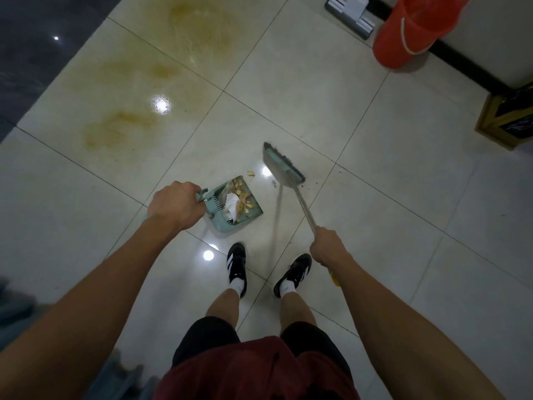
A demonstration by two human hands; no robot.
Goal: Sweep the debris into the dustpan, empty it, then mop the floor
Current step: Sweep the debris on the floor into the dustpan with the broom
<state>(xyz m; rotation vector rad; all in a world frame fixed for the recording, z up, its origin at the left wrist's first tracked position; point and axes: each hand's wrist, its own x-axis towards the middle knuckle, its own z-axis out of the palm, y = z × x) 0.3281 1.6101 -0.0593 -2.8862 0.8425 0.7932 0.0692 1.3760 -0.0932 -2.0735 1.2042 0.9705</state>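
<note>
1. Step in hand, as judged: sweeping the last debris into the dustpan (230,206). The pan sits on the floor (375,168) just ahead of the person's feet, already holding a crumpled white tissue (232,204) and yellowish scraps (245,197).
2. Loose crumbs (251,173) lie just beyond the pan's open lip; finer specks lie beside the broom head (284,166).
3. To do it well: keep the pan lip flat against the tile, draw the broom in short strokes toward the lip, and avoid flicking scraps over the pan's far edge.
4. Left hand (173,204): grip curled tight round the dustpan handle, steadying the pan.
5. Right hand (327,248): grip wrapped round the broom pole, bristles at or near the floor; contact cannot be told for sure.
6. Still pending: brownish stains (121,125) spread over tiles toward the far left corner. A mop head (350,13) and orange bucket (409,33) wait at the far wall.
</note>
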